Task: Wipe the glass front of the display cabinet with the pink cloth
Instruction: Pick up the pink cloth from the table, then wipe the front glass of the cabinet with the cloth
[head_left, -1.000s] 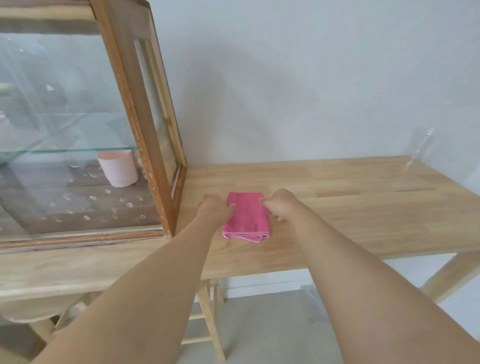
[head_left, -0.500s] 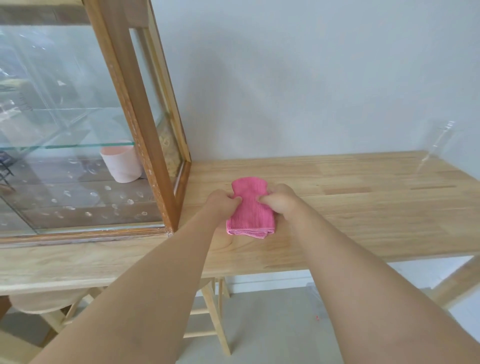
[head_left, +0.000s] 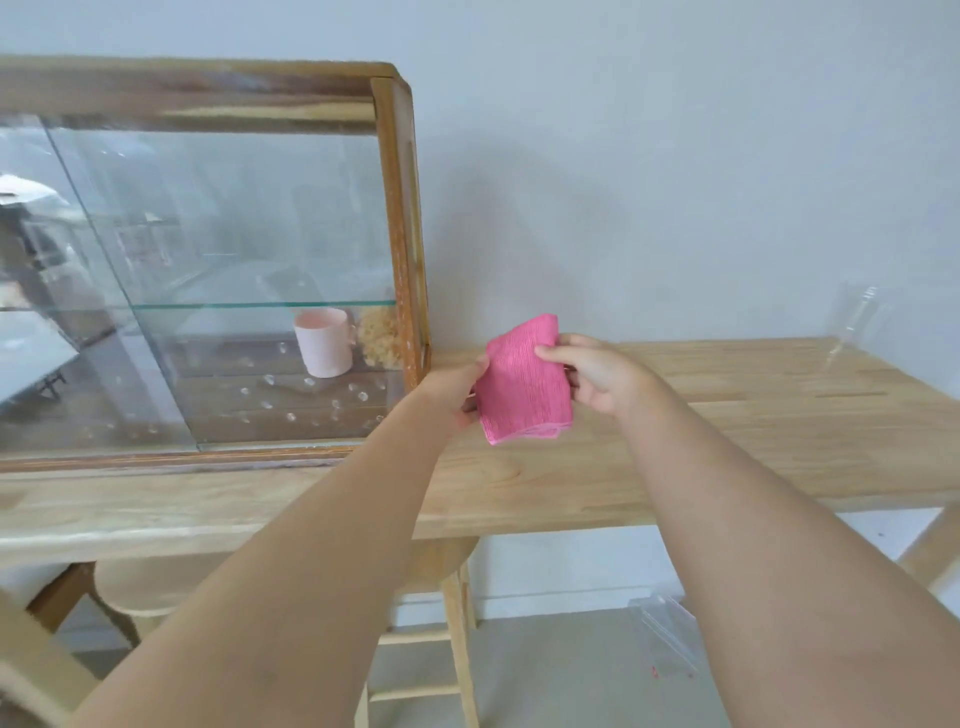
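At the centre of the frame you hold the folded pink ribbed cloth above the light wooden worktop, lifted clear of it. Your left hand pinches its left edge with closed fingers; your right hand grips the right edge, thumb over the front. Just to the left stands the wood-framed glass display cabinet, its glass front spotted with droplets, a pale pink cup inside.
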